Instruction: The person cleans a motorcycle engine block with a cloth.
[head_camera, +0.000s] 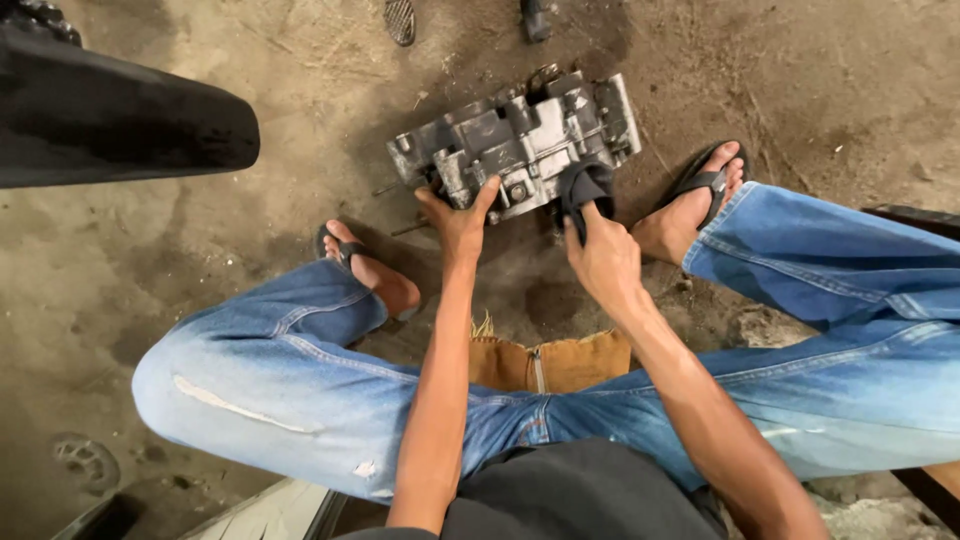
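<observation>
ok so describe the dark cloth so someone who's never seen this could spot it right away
Start at the grey metal engine casing lying on the dirty concrete floor between the person's sandalled feet. At its near right edge, the right hand presses a dark cloth against it. It is the only soft, crumpled thing there; everything beside it is hard metal.
</observation>
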